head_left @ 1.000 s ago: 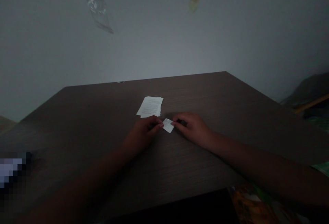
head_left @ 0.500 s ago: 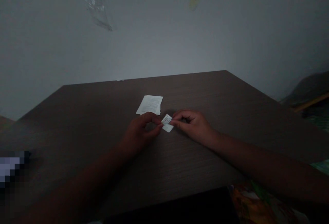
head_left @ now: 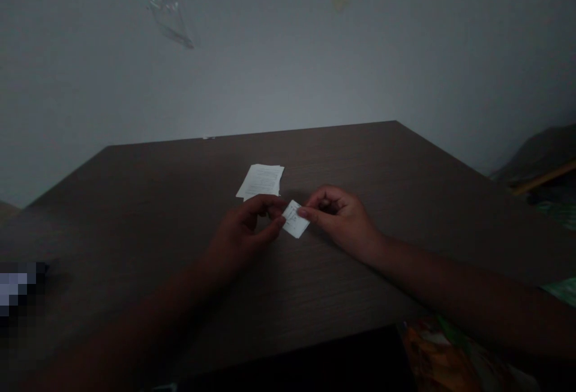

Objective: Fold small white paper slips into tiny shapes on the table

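Observation:
A small white piece of paper (head_left: pixel 296 224) with dark print on it is held between both hands over the table. My left hand (head_left: pixel 245 230) pinches its left corner between thumb and fingers. On the opposite side, my right hand (head_left: pixel 344 218) grips the paper's right edge, thumb on top. The dim light hides whether the paper is folded. Just beyond my left fingers lies a small stack of printed white paper sheets (head_left: pixel 261 180), its front edge partly covered by that hand.
The dark wooden table (head_left: pixel 351 158) meets a pale wall (head_left: pixel 288 74) at its back. At the left edge sits a blurred-out object (head_left: pixel 15 290). A black shape (head_left: pixel 306 365) and a colourful cloth (head_left: pixel 445 350) are at the near side. Clear plastic (head_left: pixel 166 11) hangs on the wall.
The small paper now lies flatter, with more of its printed face showing; before, a crease crossed it. My right fingers have shifted slightly. The stack lies as before.

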A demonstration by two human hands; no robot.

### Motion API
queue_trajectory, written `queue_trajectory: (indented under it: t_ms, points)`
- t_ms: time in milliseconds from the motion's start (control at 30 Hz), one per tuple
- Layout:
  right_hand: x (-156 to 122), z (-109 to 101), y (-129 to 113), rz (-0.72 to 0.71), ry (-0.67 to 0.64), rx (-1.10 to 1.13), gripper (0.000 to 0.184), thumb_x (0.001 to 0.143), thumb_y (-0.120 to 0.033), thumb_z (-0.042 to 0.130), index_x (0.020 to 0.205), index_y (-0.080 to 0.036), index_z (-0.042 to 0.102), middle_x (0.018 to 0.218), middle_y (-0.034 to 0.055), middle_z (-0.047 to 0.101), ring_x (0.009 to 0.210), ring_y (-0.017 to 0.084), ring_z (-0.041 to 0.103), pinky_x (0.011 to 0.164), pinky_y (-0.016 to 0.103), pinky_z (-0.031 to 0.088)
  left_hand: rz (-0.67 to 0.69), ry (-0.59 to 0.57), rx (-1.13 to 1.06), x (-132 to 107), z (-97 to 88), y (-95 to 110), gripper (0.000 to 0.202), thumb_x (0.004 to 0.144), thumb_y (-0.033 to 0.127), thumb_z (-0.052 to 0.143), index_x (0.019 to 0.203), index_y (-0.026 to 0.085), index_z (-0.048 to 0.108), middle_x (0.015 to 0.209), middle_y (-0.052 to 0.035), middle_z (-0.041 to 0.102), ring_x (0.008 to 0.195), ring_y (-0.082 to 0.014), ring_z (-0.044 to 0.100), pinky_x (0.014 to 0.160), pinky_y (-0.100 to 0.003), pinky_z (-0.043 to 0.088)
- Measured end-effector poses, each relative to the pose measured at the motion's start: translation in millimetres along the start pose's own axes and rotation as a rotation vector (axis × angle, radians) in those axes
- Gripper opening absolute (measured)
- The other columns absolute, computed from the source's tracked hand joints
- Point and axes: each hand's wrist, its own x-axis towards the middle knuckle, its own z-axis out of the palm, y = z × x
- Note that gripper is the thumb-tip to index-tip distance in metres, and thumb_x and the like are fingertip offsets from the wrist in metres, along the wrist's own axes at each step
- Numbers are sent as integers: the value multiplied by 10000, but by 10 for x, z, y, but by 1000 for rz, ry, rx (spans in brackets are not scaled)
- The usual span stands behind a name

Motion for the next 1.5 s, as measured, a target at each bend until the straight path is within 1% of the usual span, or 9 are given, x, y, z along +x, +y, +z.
queue_trajectory:
  t_ms: [267,500,833,933,1067,1200,1300,1400,1500]
  points:
    - [-14,15,-6,-53,0,-22,257,845,-414,863,797,-224,697,770,0,722,725,153,661,664,285,528,27,17,90,-38,11,77,166,939,401,751,1062,292,777,1027,-52,779,977,-258,714,920,-424,586]
    - [-57,16,-8,-130,-30,-54,226,900,-408,833,831,-235,704,814,5,740,777,165,686,723,307,549,-79,32,5,-26,85,149,182,896,420,789,978,259,764,900,-23,766,859,-235,714,811,-385,580]
    - [-88,8,-15,-163,-31,-104,225,935,-418,818,870,-236,703,844,12,745,800,174,691,731,315,536,-131,41,-29,-38,98,157,215,883,451,801,940,248,763,875,-19,765,828,-221,715,756,-345,571]
    - [-95,2,-11,-167,-32,-100,209,936,-400,817,874,-235,705,850,13,750,799,173,691,729,314,533,-123,31,-51,-45,105,163,203,888,434,795,973,250,774,858,-17,755,804,-214,703,727,-333,548]
    - [-90,-22,-24,-141,-104,-166,198,936,-393,816,876,-236,711,860,16,759,809,181,694,746,326,533,-92,-30,-17,-35,61,195,208,913,405,760,1066,267,784,804,-2,722,738,-199,662,684,-325,517]
    - [-60,-61,-39,-146,-234,-251,179,941,-368,806,868,-236,710,854,1,748,810,172,678,760,316,523,-66,-142,91,33,-22,207,144,924,362,707,886,238,768,794,-6,715,780,-204,661,706,-318,507]
    - [-13,-95,-12,-128,-320,-310,183,954,-344,796,851,-234,693,808,-21,707,766,154,644,726,291,497,-60,-255,163,89,-53,142,130,899,350,725,856,238,775,776,-1,718,774,-204,657,678,-295,482]
    - [45,-116,50,-100,-384,-375,173,948,-289,802,840,-225,683,806,-29,695,747,142,622,718,278,473,-130,-330,164,113,-31,38,147,915,345,699,875,227,776,761,-4,727,736,-200,656,666,-294,477]
    - [98,-114,130,-70,-429,-425,139,960,-236,782,864,-217,684,820,-25,696,746,140,621,708,273,457,-226,-361,196,112,29,-39,123,915,299,679,888,205,754,791,-16,746,768,-208,683,704,-305,493]
